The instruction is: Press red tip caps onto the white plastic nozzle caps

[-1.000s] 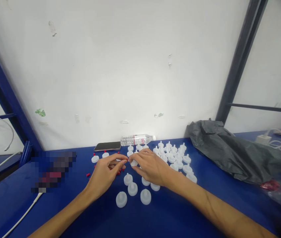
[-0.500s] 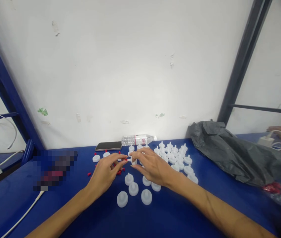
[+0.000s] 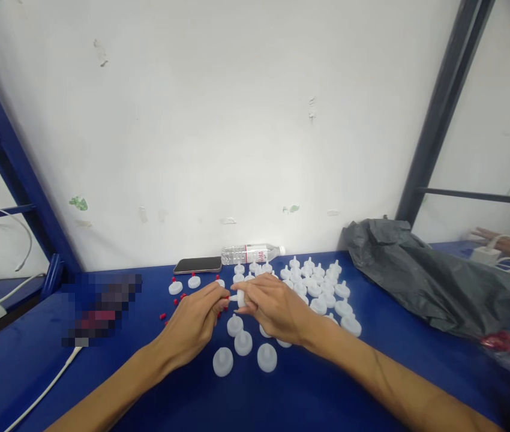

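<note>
My right hand (image 3: 273,303) is closed around a white nozzle cap (image 3: 240,298), its spout lying sideways toward the left. At the spout's tip my left hand (image 3: 198,315) pinches a small red tip cap (image 3: 227,297), mostly hidden by the fingers. Several white nozzle caps (image 3: 243,342) stand spout-up in front of my hands, and a larger cluster (image 3: 313,287) spreads to the right. To the left, a few white caps (image 3: 175,287) wear red tips. Loose red tip caps (image 3: 162,316) lie near my left hand.
A phone (image 3: 198,265) and a clear water bottle (image 3: 252,253) lie along the wall. On the right a dark grey plastic bag (image 3: 421,276) covers part of the blue table (image 3: 309,390). Another person's hand (image 3: 489,235) is at the far right, beside white cables.
My left fingers have curled tighter around the red tip cap at the spout, and my right fingers have closed more over the white cap. The other person's hand has shifted left.
</note>
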Demonstrator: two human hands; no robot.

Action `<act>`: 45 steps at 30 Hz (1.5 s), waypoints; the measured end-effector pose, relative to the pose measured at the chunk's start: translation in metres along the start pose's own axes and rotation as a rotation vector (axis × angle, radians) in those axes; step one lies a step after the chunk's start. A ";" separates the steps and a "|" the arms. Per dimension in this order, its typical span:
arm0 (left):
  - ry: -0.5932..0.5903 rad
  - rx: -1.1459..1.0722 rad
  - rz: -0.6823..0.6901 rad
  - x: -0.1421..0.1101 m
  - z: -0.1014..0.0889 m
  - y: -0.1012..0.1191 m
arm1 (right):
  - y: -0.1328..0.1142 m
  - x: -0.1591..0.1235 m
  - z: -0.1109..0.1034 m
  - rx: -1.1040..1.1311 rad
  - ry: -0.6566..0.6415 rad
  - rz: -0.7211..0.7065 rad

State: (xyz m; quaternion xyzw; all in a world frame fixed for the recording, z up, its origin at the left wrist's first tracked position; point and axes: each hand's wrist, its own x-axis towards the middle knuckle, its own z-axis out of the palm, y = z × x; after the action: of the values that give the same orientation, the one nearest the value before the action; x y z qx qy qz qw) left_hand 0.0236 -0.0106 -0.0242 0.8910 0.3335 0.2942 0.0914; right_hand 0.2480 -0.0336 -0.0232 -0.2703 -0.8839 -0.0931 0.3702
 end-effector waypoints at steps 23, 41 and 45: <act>0.156 0.262 -0.176 0.019 -0.023 -0.038 | 0.012 0.010 -0.022 -0.299 -0.010 0.252; -0.070 0.339 -0.285 0.017 -0.022 -0.064 | 0.012 0.001 -0.013 -0.345 -0.331 0.263; -0.056 0.369 -0.259 0.017 -0.026 -0.057 | 0.014 0.000 -0.012 -0.356 -0.336 0.295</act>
State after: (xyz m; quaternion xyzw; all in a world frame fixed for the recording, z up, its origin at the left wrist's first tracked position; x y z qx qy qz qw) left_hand -0.0121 0.0431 -0.0163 0.8501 0.4908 0.1890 -0.0267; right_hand 0.2628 -0.0257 -0.0154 -0.4686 -0.8536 -0.1459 0.1749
